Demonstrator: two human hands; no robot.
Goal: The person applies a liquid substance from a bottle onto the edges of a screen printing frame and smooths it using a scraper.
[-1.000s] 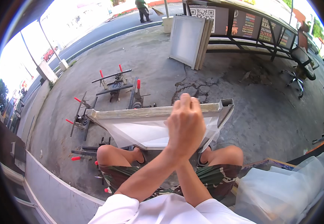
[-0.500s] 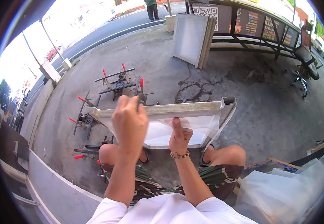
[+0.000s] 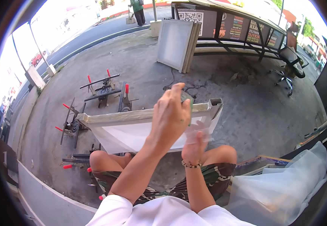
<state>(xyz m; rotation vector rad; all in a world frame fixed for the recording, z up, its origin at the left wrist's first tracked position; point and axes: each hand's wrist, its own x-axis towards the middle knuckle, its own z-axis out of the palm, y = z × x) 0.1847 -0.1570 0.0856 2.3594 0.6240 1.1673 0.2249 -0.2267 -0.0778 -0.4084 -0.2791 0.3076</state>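
A screen frame (image 3: 125,117) with a pale, weathered rail stands tilted in front of my knees, its white mesh (image 3: 133,135) stretched below the rail. My left hand (image 3: 169,115) is closed over the right part of the top rail, fingers round a small green-edged thing (image 3: 191,107) mostly hidden by the hand. Just below and to the right, my right hand (image 3: 194,150) grips a loose translucent flap of mesh (image 3: 198,137) under the rail. Its thumb points up and its fingers show faintly through the mesh.
Several clamp stands with red handles (image 3: 127,89) lie on the concrete at left. More frames (image 3: 174,43) lean against a black metal structure (image 3: 242,51) ahead. An office chair (image 3: 289,67) stands at far right. Translucent sheeting (image 3: 276,184) is heaped beside my right knee.
My left hand has moved right along the rail, from its left part to near the right corner. My right hand has shifted slightly right and down. The view has turned a little.
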